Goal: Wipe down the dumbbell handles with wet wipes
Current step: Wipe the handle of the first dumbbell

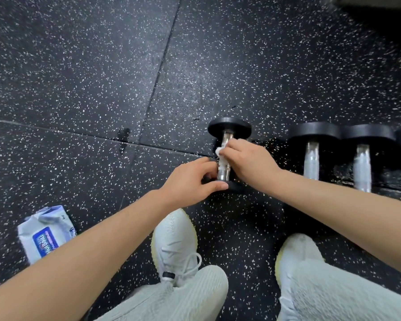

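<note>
Pale ribbed trousers and white sneakers sit closest. On the speckled floor ahead, the left grip clasps the dumbbell by its near head. The right grip pinches a wet wipe against the chrome handle. A wipes pack lies to the left.

Glossy metal handle, speckled rubber floor

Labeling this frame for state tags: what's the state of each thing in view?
dumbbell: lying on the floor, held at the near end, wipe on its grip.
wipe: bunched, pressed against the dumbbell.
left hand: grips the dumbbell's near end.
right hand: pinches the wipe.
pack: lying on the floor; open or closed, cannot tell.
other dumbbells: lying side by side, untouched.
</note>
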A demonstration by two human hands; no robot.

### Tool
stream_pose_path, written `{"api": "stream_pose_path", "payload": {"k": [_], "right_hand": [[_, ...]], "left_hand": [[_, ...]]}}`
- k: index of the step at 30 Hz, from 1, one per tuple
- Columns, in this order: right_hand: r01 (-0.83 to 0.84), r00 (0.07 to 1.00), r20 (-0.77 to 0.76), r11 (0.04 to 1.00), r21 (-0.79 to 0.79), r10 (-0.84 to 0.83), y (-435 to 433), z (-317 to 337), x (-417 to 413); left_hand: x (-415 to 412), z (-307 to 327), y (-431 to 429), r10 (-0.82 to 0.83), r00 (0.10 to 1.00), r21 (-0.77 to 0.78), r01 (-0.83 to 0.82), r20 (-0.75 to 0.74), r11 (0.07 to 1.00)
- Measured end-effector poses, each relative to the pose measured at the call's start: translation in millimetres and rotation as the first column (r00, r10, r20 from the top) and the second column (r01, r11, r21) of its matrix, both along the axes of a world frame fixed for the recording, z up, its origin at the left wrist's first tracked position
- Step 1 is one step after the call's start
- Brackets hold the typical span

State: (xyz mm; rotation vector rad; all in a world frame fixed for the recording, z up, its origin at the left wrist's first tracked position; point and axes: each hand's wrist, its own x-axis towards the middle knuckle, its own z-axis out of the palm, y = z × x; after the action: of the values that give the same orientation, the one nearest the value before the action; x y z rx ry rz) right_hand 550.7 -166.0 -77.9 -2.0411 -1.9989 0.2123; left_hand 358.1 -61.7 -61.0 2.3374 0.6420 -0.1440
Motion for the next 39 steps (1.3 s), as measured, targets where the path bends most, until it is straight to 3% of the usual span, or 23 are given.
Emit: {"api": "stream_pose_path", "payload": {"k": [5,12,18,25,32,37,39], "right_hand": [[0.167,0.985,-0.044,0.986,0.027,-0.166,31,2,12],[-0.086,0.995,-0.049,0.996,-0.031,0.085,-1,6,-6],[0.113,0.993,-0.040,0.992,0.052,-0.111,33,7,10],[-0.174,0.976,-0.137,0.985,-0.007,0.171,-10,14,-8],[0.118,0.981,-0.156,0.993,0.020,-0.114,28,15,11],[-0.261,0.935,-0.275,0.960,-0.105,0.224,-11,23,-3],[-0.280,0.934,-0.260,0.954,-0.108,0.245,-5,24,4]], "left_hand": [[-2,3,0,0.007,1.000,-0.023,-0.007,0.007,1.000],[-10,1,1,0.017,1.000,-0.059,-0.017,-0.011,0.998],[-6,3,0,0.023,1.000,-0.096,-0.022,0.002,0.995],[-8,0,-2,0.051,0.998,-0.137,-0.047,0.025,0.989],[-7,1,-1,0.088,0.996,-0.140,-0.086,0.007,0.986],[-10,-4,3,0.138,0.990,-0.178,-0.139,-0.016,0.974],[-10,-3,3,0.132,0.991,-0.185,-0.132,-0.013,0.974]]}}
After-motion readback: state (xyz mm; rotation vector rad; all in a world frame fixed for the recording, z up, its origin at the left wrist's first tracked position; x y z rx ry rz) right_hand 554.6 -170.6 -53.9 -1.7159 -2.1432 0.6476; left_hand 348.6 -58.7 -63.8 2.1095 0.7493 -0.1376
